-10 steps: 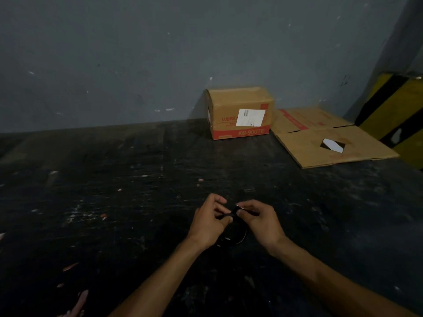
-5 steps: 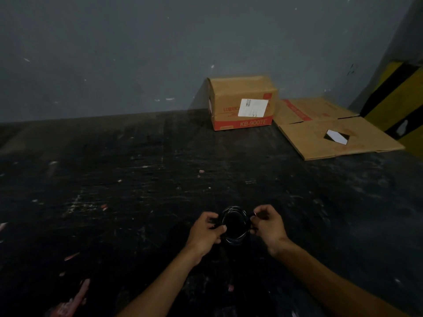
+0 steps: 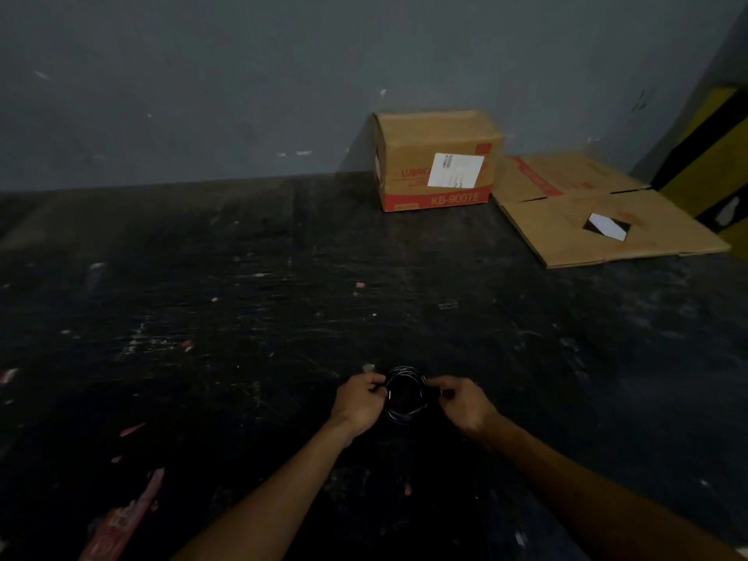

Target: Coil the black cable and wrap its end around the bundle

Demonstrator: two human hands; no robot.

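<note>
Dark table: 2 hands hold 1 cable coil.

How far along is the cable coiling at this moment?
Done: the black cable is already gathered into a round coil of several loops. In hand: the left hand pinches the coil's left side and the right hand its right side, just above the dark table. Left: no wrap across the bundle shows, though the dim picture hides the cable's end, so that step looks undone.

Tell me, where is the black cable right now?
The coiled black cable sits low in the head view, just right of centre, pinched between the left hand and right hand above the dark table.
</note>
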